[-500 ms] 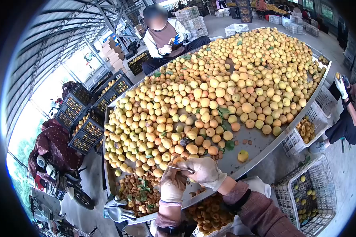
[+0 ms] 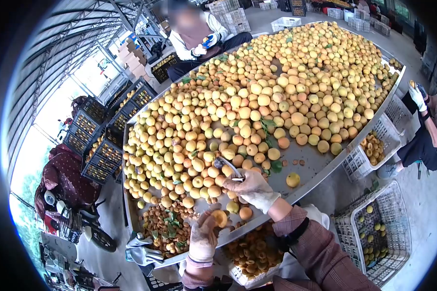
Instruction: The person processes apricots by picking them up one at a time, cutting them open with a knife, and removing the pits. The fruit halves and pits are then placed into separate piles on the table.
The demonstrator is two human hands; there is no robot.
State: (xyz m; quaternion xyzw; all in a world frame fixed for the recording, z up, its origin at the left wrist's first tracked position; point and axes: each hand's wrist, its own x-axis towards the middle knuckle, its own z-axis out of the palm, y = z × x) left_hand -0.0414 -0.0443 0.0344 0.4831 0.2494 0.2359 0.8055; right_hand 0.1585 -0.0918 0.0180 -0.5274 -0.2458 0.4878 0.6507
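Observation:
My left hand (image 2: 203, 237), in a pale glove, holds a cut apricot half (image 2: 220, 218) with its open face showing, above the table's near edge. Higher up and to the right, my right hand (image 2: 251, 188), also gloved, is closed around a small curved metal tool (image 2: 229, 168) whose tip points up-left over the whole apricots (image 2: 199, 165). Brown pits (image 2: 167, 225) and leaves lie in the table's near left corner. Below the edge, between my arms, a crate of apricot halves (image 2: 253, 252) is partly hidden by my right arm.
The metal table (image 2: 296, 191) carries a large heap of apricots. A person (image 2: 192, 34) sits across it; another person's gloved hand (image 2: 416, 97) is at the right. White crates (image 2: 388, 233) stand at lower right, black crates (image 2: 90, 126) at left. Spare gloves (image 2: 143, 252) hang at the corner.
My hands have come apart: the left moved down with the apricot half, the right moved up and right with the tool. The view has shifted slightly.

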